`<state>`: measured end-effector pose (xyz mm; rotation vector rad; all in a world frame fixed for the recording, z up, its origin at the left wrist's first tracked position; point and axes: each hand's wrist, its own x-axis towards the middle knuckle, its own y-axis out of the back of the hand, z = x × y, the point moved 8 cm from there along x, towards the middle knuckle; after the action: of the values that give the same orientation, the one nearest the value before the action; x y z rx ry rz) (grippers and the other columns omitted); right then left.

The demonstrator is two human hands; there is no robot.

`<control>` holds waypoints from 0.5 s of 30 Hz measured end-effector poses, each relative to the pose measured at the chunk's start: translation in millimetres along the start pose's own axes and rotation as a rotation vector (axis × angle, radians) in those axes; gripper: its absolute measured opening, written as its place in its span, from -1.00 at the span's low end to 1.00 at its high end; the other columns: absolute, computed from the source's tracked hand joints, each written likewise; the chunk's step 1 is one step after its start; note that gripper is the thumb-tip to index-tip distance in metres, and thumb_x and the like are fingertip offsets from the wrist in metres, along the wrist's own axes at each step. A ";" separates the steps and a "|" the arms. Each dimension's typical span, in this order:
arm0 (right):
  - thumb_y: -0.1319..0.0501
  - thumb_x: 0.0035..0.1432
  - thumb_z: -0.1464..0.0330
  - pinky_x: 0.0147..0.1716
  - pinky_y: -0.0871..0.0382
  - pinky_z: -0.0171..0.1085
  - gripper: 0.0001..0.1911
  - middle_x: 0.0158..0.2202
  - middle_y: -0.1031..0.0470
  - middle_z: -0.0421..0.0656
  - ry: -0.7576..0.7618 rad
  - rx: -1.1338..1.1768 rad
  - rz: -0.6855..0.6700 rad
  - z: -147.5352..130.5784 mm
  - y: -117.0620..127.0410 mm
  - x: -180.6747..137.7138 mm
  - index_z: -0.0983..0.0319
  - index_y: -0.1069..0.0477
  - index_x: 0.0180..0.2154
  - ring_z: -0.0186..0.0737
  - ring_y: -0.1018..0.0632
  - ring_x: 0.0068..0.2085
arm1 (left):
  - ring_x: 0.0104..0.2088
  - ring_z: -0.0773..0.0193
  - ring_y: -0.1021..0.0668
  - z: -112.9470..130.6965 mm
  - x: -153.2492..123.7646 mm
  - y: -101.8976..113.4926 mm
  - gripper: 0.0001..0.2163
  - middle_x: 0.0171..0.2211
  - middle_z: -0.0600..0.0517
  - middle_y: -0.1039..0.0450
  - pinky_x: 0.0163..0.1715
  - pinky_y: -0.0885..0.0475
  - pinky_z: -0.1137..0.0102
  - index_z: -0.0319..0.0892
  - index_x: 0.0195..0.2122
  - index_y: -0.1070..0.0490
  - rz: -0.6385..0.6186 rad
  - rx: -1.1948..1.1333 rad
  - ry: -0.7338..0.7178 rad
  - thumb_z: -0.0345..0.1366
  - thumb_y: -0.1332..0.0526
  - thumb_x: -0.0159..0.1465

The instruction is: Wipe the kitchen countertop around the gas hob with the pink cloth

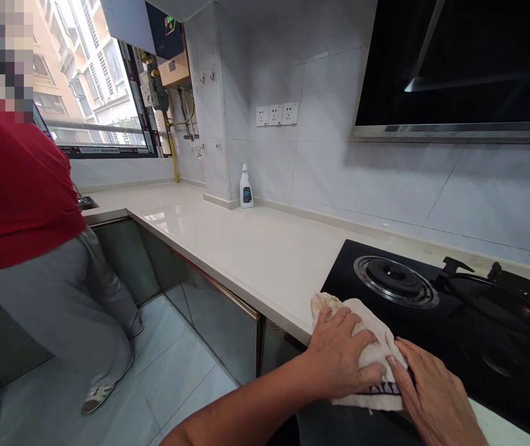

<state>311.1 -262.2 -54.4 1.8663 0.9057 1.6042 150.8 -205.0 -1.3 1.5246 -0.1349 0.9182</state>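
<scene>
A white terry cloth (376,353) with a purple stripe lies bunched on the front left corner of a black glass gas hob (380,291). My left hand (339,353) presses flat on top of the cloth, and my right hand (432,396) holds its right side, fingers pointing toward the left hand. A round metal burner (395,282) sits just beyond the cloth, apart from both hands. A second burner under a black pan support (492,297) stands to the right.
A person in a red top and grey trousers (23,210) stands at the left by a white stone countertop (227,248). A white bottle (246,189) stands by the tiled wall, below wall sockets (276,114). A black range hood (455,68) hangs overhead.
</scene>
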 end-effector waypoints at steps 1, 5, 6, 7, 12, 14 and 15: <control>0.10 0.48 -0.02 0.01 -0.39 0.00 -0.46 0.12 -0.58 -0.02 0.004 -0.005 0.004 -0.4 0.4 -0.2 0.14 -0.41 0.13 0.03 -0.56 0.11 | 0.14 -0.02 -0.47 -0.3 0.3 0.0 -0.60 0.06 -0.14 -0.50 0.19 -0.24 0.00 -0.11 0.03 -0.49 0.002 -0.006 -0.006 0.06 -0.19 0.37; 0.11 0.49 -0.03 0.02 -0.38 -0.01 -0.46 0.15 -0.55 0.00 0.048 -0.007 0.027 -4.9 2.1 -1.2 0.16 -0.35 0.18 0.03 -0.54 0.13 | 0.15 0.00 -0.47 -3.9 -0.8 -0.3 -0.61 0.06 -0.12 -0.51 0.18 -0.24 0.02 -0.12 0.03 -0.50 -0.002 -0.034 -0.028 0.05 -0.22 0.36; 0.11 0.48 -0.04 0.03 -0.38 -0.01 -0.45 0.15 -0.54 0.00 0.050 -0.006 0.030 -5.4 2.2 -1.5 0.16 -0.34 0.19 0.03 -0.54 0.14 | 0.16 0.00 -0.47 -5.3 -1.1 -0.4 -0.60 0.08 -0.11 -0.51 0.18 -0.23 0.03 -0.11 0.04 -0.50 -0.008 -0.043 -0.031 0.07 -0.23 0.36; 0.11 0.48 -0.04 0.04 -0.38 -0.01 -0.44 0.15 -0.54 0.01 0.046 -0.007 0.026 -5.1 1.8 -1.7 0.16 -0.33 0.20 0.03 -0.53 0.15 | 0.16 0.00 -0.47 -6.9 -1.4 -0.2 -0.59 0.09 -0.11 -0.51 0.18 -0.23 0.03 -0.10 0.05 -0.50 -0.014 -0.051 -0.033 0.08 -0.23 0.36; 0.12 0.47 -0.05 0.15 -0.34 0.05 -0.43 0.21 -0.49 0.02 0.022 0.001 -0.043 -1.2 -4.1 -3.4 0.14 -0.28 0.23 0.05 -0.47 0.23 | 0.20 0.01 -0.47 -13.4 -2.9 1.8 -0.54 0.14 -0.09 -0.51 0.23 -0.21 0.03 -0.05 0.10 -0.51 -0.045 -0.092 -0.037 0.15 -0.25 0.36; 0.12 0.47 -0.05 0.14 -0.35 0.05 -0.43 0.21 -0.50 0.03 0.032 0.007 -0.042 -1.5 -4.3 -3.6 0.15 -0.29 0.23 0.06 -0.48 0.23 | 0.22 0.01 -0.47 -14.8 -3.7 2.9 -0.53 0.16 -0.08 -0.51 0.25 -0.21 0.02 -0.04 0.12 -0.51 -0.049 -0.107 -0.037 0.16 -0.26 0.36; 0.11 0.46 -0.05 0.13 -0.36 0.04 -0.43 0.20 -0.50 0.03 0.029 0.008 -0.036 -1.4 -3.9 -3.5 0.15 -0.30 0.22 0.06 -0.49 0.22 | 0.23 0.01 -0.47 -15.4 -4.0 3.4 -0.53 0.16 -0.08 -0.51 0.26 -0.21 0.02 -0.04 0.12 -0.51 -0.051 -0.114 -0.035 0.16 -0.26 0.35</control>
<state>308.8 -262.4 -59.3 1.8261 0.9543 1.6124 139.1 -193.8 -2.8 1.4326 -0.1701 0.8304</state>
